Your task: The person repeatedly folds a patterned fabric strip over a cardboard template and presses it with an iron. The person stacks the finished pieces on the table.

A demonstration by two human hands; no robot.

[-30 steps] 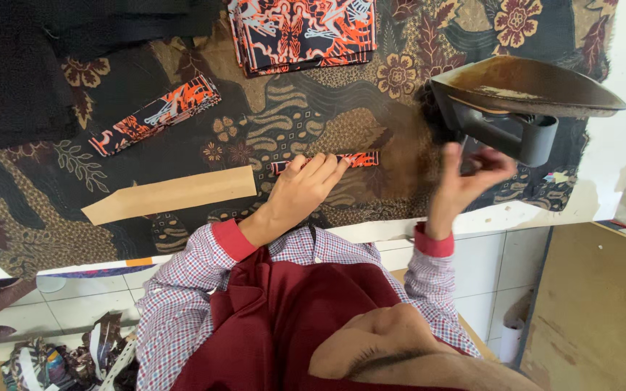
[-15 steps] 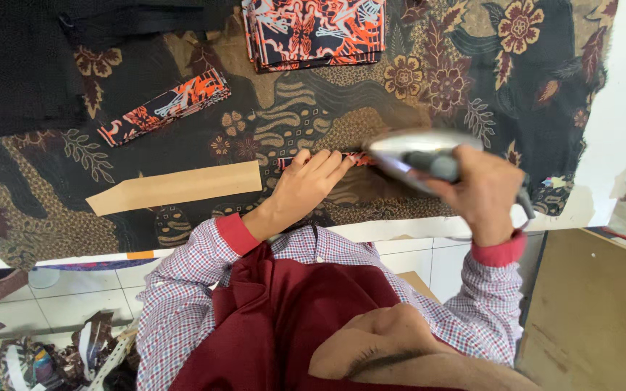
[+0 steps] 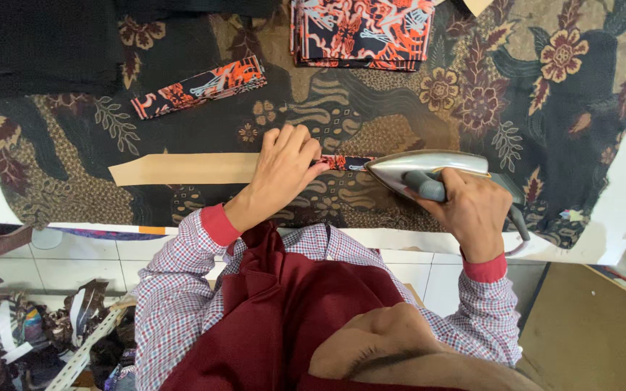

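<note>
i see a narrow folded strip of orange, black and pale-blue patterned fabric (image 3: 348,162) lying flat on a dark floral batik cloth (image 3: 472,94) that covers the work surface. the strip's long axis runs left to right. only a short stretch of it shows, between the two hands; its left part goes under a long tan paper strip (image 3: 182,168) that lies in line with it and reaches further left.

my left hand (image 3: 284,168) rests palm down where paper and fabric meet, fingers curled and close together, fingertips pressing the strip against the cloth; it pins rather than grips. my right hand (image 3: 471,210) is closed around the handle of a silver metal clothes iron (image 3: 429,168). the iron's pointed nose faces left, just at the strip's right end, so the strip lies directly left of the iron along its own length. the left hand is the nearer one to the strip.

further off lie a shorter strip of the same print (image 3: 198,87), tilted, and a folded stack of matching fabric (image 3: 362,32). to the far left is a plain black cloth (image 3: 38,43).
</note>
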